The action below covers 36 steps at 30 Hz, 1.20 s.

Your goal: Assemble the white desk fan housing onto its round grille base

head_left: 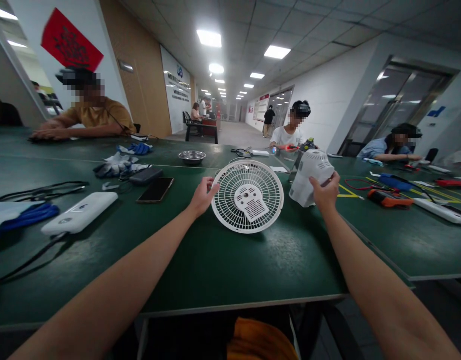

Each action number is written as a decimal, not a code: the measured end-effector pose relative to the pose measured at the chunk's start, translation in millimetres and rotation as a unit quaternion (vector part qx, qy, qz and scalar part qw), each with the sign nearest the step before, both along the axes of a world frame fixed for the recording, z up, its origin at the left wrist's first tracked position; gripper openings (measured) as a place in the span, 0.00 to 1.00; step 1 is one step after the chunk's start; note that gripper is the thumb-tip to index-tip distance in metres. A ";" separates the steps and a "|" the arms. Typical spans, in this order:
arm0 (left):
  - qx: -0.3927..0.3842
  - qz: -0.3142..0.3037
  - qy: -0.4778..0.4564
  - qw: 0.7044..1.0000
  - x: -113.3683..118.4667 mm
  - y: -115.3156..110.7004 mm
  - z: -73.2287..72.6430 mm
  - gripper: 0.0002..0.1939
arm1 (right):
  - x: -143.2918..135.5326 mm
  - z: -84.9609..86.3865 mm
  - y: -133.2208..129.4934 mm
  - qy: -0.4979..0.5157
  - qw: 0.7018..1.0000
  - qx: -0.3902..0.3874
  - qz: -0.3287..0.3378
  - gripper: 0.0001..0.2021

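Note:
A round white fan grille [230,205] stands tilted on the green table in front of me, with a slotted plate at its centre. My left hand [203,196] has its fingers closed at the grille's left rim; the fingers behind the rim are partly hidden. To the right, my right hand [327,192] grips a white plastic housing [307,175] with vent slots at its top. The thumb lies across the near face and the other fingers go round the right side. Between the housing and the grille there is a small gap.
Left on the table [215,280] lie a phone [156,190], a dark case [146,175], a white power bank [80,212] with a cable, and gloves [118,165]. A metal bowl [192,157] stands farther back. An orange meter [390,198] lies right. Several people sit around.

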<state>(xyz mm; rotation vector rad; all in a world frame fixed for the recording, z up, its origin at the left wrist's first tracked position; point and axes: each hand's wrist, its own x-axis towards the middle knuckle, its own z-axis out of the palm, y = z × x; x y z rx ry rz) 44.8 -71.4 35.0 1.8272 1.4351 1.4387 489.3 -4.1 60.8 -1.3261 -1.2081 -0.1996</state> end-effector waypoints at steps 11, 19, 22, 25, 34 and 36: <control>-0.086 -0.079 -0.027 0.993 -0.9 5.3 -5.6 0.23 | 6.9 1.1 0.6 -0.026 0.998 -0.022 -0.054 0.41; -0.084 -0.080 -0.019 0.993 0.8 2.3 -3.4 0.22 | -7.5 18.1 -15.3 -0.067 0.992 0.053 -0.090 0.43; -0.065 -0.094 -0.007 0.993 -4.0 9.4 -9.5 0.22 | -38.1 22.9 -27.4 -0.075 0.992 0.099 -0.030 0.41; -0.054 -0.082 -0.014 0.995 -10.9 19.8 -16.5 0.21 | -80.7 8.5 -34.9 -0.032 0.998 0.010 0.060 0.36; -0.101 0.009 -0.072 0.992 -15.4 31.7 -20.4 0.13 | -144.0 -47.3 -4.9 -0.080 0.960 -0.252 0.090 0.35; -0.095 0.011 -0.065 0.993 -16.0 33.0 -20.9 0.12 | -145.1 -46.5 2.6 -0.109 0.944 -0.304 0.067 0.38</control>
